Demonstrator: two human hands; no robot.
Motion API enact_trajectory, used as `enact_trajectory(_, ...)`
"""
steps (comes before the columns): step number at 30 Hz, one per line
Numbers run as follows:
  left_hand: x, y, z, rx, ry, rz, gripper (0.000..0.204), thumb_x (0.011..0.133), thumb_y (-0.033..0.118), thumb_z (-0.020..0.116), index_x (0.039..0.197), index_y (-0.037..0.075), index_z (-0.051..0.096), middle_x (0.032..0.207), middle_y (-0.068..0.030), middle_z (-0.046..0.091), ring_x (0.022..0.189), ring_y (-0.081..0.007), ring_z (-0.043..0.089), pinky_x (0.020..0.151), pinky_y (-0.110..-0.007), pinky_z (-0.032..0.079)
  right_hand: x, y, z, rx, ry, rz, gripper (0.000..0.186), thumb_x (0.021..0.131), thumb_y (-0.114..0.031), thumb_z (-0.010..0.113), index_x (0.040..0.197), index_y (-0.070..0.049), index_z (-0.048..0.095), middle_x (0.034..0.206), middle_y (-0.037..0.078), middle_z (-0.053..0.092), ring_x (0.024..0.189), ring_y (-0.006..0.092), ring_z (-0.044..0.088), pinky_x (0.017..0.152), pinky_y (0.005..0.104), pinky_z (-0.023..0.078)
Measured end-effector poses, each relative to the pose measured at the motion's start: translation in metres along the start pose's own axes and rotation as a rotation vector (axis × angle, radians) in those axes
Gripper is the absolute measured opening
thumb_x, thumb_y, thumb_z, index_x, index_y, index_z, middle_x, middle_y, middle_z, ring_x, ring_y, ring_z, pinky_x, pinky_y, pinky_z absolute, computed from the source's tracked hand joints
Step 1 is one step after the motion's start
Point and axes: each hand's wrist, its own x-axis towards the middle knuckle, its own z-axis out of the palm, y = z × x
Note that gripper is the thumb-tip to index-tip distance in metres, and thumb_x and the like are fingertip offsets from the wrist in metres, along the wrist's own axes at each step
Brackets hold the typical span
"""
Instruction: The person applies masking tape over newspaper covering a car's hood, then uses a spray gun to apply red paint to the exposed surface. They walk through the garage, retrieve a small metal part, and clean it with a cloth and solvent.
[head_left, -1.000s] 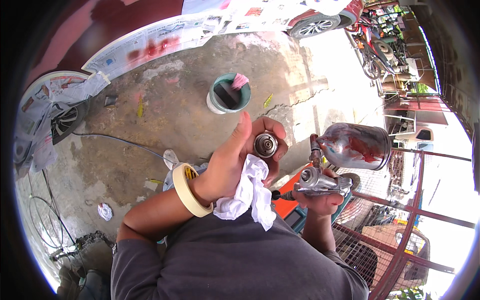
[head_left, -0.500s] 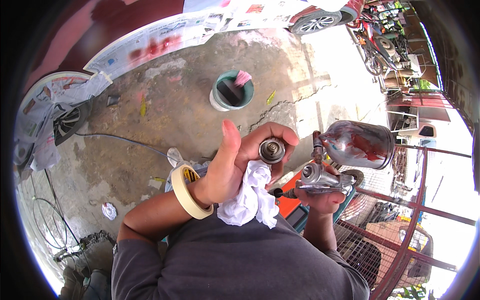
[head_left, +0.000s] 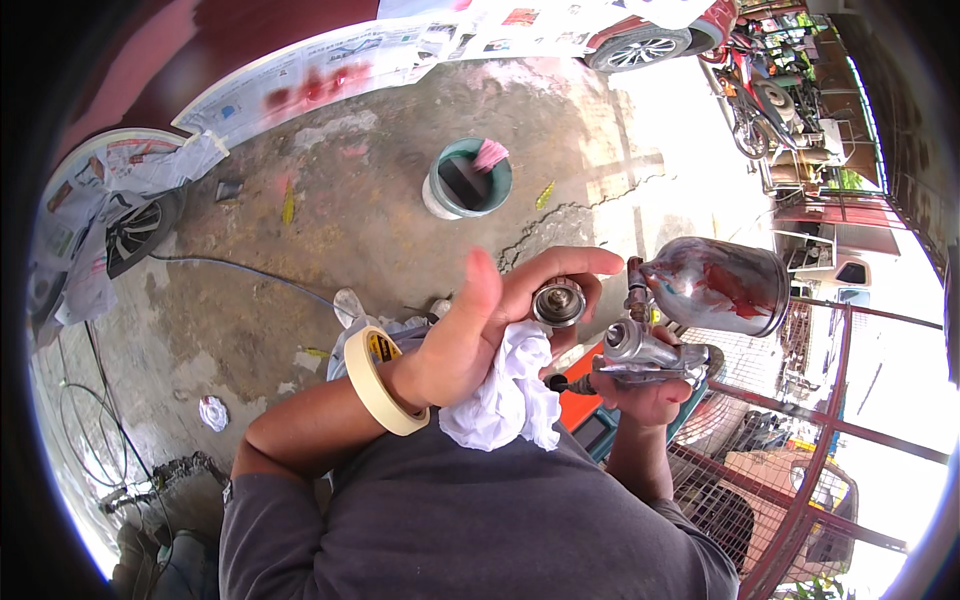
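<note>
In my left hand [head_left: 460, 345] is a round metal spray gun air cap [head_left: 558, 302], kept against the curled fingers, with a crumpled white cloth [head_left: 505, 400] below it. That thumb points up and the index finger stretches toward the gun. A roll of masking tape [head_left: 372, 395] hangs round my left wrist. My right hand [head_left: 650, 402] grips a metal spray gun [head_left: 640, 352] by its body. The gun's paint cup [head_left: 725, 285], smeared with red, tilts to the right, and its front end faces the left hand. A hose runs from beneath the gun.
A bucket [head_left: 434, 195] with a dark block and a pink cloth stands on the concrete floor. Newspaper [head_left: 390, 60] masks the red car [head_left: 215, 45]. A thin hose [head_left: 240, 264] crosses the floor. Metal mesh fencing [head_left: 740, 440] stands at my right; a motorcycle [head_left: 745, 85] is beyond.
My left hand has moved slightly right, bringing the air cap nearer the spray gun. Its index finger has straightened toward the gun. The right hand and gun stay nearly still.
</note>
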Motion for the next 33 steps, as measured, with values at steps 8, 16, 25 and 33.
enact_trajectory(8, 0.007, -0.001, -0.01, 0.955, 0.107, 0.512, 0.009, 0.097, 0.01, 0.067, 0.095, 0.002, 0.062, 0.086, -0.012, 0.059, 0.069, -0.0269, 0.059, 0.062, -0.034, 0.048, 0.015, 0.007, -0.005, 0.086, -0.225, -0.013, 0.091, 0.087, -0.064, 0.072, 0.148, -0.002, 0.044, 0.127, 0.017, 0.061, 0.082, 0.0235, 0.067, 0.053, 0.0311, 0.05)
enact_trajectory(16, -0.006, 0.011, -0.015, 0.817, 0.229, 0.202, 0.016, 0.097, 0.007, 0.063, 0.085, -0.001, 0.06, 0.066, -0.0089, 0.053, 0.058, -0.0129, 0.048, 0.053, -0.03, 0.04, 0.029, -0.005, 0.043, -0.225, -0.085, -0.17, 0.078, 0.086, -0.055, 0.078, 0.137, 0.002, 0.061, 0.103, 0.02, 0.07, 0.056, 0.019, 0.064, 0.044, 0.0259, 0.045)
enact_trajectory(25, -0.019, 0.019, -0.02, 0.676, 0.305, -0.038, 0.022, 0.103, 0.013, 0.058, 0.085, 0.0, 0.06, 0.075, 0.0013, 0.057, 0.07, -0.0059, 0.046, 0.063, -0.025, 0.039, 0.029, 0.001, 0.054, -0.318, -0.104, -0.168, 0.079, 0.086, -0.058, 0.076, 0.139, -0.001, 0.061, 0.096, 0.017, 0.07, 0.056, 0.0181, 0.064, 0.045, 0.0264, 0.045)
enact_trajectory(33, -0.02, 0.032, -0.049, 0.44, 0.544, 0.266, 0.022, 0.103, 0.016, 0.064, 0.089, 0.0, 0.064, 0.08, 0.002, 0.061, 0.075, -0.0045, 0.05, 0.068, -0.023, 0.042, 0.012, 0.021, 0.028, 0.062, -0.2, -0.073, 0.064, 0.094, -0.052, 0.071, 0.137, -0.008, 0.055, 0.101, 0.018, 0.063, 0.055, 0.0226, 0.057, 0.047, 0.0314, 0.038)
